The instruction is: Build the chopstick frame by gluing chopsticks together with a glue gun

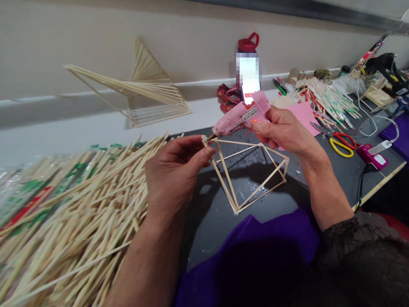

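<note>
Pinched between the fingers and thumb of my left hand (179,168) is an upper corner of a frame made of wooden sticks (225,181). The frame's other corners spread to the right over the dark table, with whitish glue at the joints. Wrapped round the handle of a pink hot glue gun (236,117) is my right hand (287,130). A small red light glows on the gun. Its metal nozzle points left and down, at the corner by my left fingertips; whether it touches the wood I cannot tell.
A big heap of loose wooden sticks (105,221) covers the left side. Behind it stands a finished-looking stick model (150,94). A lit phone (247,76) leans on a red-capped bottle (247,44). Scissors (340,143), a magenta power adapter (372,157) and wrapped chopsticks (338,100) lie right.
</note>
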### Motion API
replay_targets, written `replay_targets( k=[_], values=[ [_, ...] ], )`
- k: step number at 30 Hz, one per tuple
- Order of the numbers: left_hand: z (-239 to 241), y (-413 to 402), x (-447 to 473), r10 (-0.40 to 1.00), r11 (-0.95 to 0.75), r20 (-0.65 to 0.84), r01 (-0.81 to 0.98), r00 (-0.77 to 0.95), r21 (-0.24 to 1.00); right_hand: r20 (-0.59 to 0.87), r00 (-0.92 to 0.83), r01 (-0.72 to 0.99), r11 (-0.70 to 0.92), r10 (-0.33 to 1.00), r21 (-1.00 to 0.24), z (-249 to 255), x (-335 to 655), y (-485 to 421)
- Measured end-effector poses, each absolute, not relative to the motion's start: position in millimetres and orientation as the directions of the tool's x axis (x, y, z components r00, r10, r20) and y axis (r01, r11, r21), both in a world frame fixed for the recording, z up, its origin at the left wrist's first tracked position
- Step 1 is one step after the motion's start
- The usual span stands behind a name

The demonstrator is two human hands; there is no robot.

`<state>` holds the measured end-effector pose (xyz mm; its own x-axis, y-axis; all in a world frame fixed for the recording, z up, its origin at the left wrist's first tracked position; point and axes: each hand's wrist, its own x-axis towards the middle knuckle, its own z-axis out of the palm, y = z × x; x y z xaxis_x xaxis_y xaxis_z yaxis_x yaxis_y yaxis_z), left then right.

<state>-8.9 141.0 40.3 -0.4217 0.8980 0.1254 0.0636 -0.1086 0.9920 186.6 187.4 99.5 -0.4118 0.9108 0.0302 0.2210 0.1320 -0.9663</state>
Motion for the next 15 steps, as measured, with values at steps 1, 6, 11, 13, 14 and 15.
replay_targets(
  k=[1, 6, 11, 13, 14, 15],
  values=[
    [40.4, 141.1, -9.0, 0.897, -0.109, 0.127, 0.066, -0.422, 0.992, 0.029, -0.407, 0.219, 0.129, 0.913, -0.967, 100.0, 186.6, 187.1],
    [41.0, 140.3, -9.0, 0.899, -0.096, 0.108, 0.049, -0.424, 0.994, 0.03, -0.392, 0.219, 0.125, 0.919, -0.968, 99.8, 187.6, 187.5],
    [38.6, 140.3, -12.3, 0.909, -0.077, 0.105, 0.086, -0.404, 0.993, 0.035, -0.436, 0.171, 0.121, 0.899, -0.978, 95.3, 194.0, 192.2],
    [37.1, 141.1, -14.1, 0.912, -0.069, 0.105, 0.103, -0.397, 0.992, 0.046, -0.446, 0.11, 0.106, 0.894, -0.988, 93.0, 197.5, 194.7],
    [36.6, 141.5, -14.7, 0.913, -0.067, 0.104, 0.107, -0.395, 0.992, 0.052, -0.446, 0.075, 0.096, 0.893, -0.993, 91.7, 199.1, 196.1],
    [36.3, 141.8, -15.2, 0.914, -0.066, 0.104, 0.109, -0.393, 0.992, 0.058, -0.443, 0.041, 0.085, 0.895, -0.996, 90.4, 200.4, 197.6]
  ],
)
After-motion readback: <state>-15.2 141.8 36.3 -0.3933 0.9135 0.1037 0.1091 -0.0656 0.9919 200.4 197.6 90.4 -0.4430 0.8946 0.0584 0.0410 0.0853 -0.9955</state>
